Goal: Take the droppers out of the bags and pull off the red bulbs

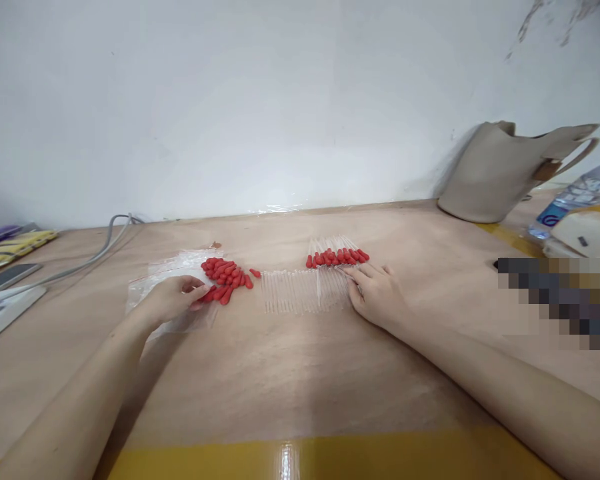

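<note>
My left hand [167, 300] is at the left of a pile of red rubber dropper bulbs [225, 270], its thumb and fingers closed on one red bulb [207, 294]. Under the hand and pile lies a clear plastic bag [147, 283]. Thin clear dropper tubes [290, 292] lie side by side in the middle of the table. Behind them is a row of droppers with red bulbs fitted [337, 257], tubes pointing to the wall. My right hand [380, 293] rests at the right end of the tubes, fingers stretched out by the fitted bulbs. Its fingertips are partly hard to make out.
One loose bulb [255, 273] lies between pile and tubes. At right stand a beige bag-like container [500, 173] and a plastic bottle [585, 193]. A grey cable [105, 247], a phone [7, 280] and a white power strip [15, 310] are at left. A wall closes off the back.
</note>
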### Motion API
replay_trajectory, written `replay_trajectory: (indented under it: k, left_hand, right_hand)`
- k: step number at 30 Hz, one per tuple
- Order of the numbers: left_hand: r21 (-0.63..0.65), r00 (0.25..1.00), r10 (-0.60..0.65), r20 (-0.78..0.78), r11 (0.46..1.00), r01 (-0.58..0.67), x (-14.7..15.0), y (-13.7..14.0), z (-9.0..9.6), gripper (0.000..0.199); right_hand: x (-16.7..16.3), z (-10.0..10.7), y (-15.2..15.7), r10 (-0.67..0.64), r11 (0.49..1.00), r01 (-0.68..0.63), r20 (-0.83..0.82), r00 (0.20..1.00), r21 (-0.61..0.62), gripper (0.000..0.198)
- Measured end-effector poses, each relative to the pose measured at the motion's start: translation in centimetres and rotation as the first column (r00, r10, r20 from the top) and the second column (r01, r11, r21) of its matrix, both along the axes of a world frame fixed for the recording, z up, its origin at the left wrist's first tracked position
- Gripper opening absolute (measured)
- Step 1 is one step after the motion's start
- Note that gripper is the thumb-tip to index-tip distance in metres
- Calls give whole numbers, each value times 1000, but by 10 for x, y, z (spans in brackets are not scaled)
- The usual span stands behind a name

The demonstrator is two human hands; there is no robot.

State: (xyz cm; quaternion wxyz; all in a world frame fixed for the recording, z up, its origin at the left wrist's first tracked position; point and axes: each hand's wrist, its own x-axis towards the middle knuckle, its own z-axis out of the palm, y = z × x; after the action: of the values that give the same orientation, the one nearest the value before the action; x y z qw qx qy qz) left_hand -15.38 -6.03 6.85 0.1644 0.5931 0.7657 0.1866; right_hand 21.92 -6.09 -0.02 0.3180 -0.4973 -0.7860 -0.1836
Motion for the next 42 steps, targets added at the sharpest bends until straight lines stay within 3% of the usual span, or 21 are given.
replay_trajectory:
  k: [3,5,8,10,13,16,18,22,30,37,40,42]
  left_hand:
    - [38,975,13,-221,999,-5,4,-1,5,34]
    - [240,940,72,-334,971,11,13,-4,7,34]
    - [466,937,52,-346,876,123,39,-12,4,28]
    - [483,935,-89,-342,837,256,63,-15,-1,25]
    - [439,865,-336,-374,757,484,102,-8,-7,22]
    - [370,805,-491,-333,717,591,140,14,-10,20]
    - [309,801,-534,-269,740,597,163,33,-11,20]
    - [168,879,-469,-88,863,477,190,67,-17,28]
    - [87,915,-399,58,915,394,196,82,-21,28]
    - [205,938,-331,102,930,306,178,58,-10,23]
    - [334,932,-358,47,885,323,153,26,-13,19]
    - [465,873,-467,-138,748,474,135,2,-19,15]
  right_hand:
    - [-2,-2,0,6,1000,-5,21,1000,-28,24]
    - [-3,-2,-1,39,998,-38,19,999,-50,26]
    - [-3,-1,-2,93,994,-92,2,996,-64,34]
    - [-3,0,-2,101,992,-103,-28,994,-69,35]
    - [1,1,-2,98,993,-104,-103,990,-56,28]
    - [9,2,-2,111,992,-119,-169,979,-39,24]
    - [14,3,-2,124,991,-133,-196,973,-34,23]
    - [21,3,-2,133,989,-147,-254,958,-36,21]
    - [20,1,1,134,990,-143,-258,957,-15,20]
    - [21,-4,6,170,984,-176,-340,925,14,17]
    - [20,-2,4,184,983,-163,-365,913,89,22]
    - [16,2,-1,232,970,-194,-330,915,144,32]
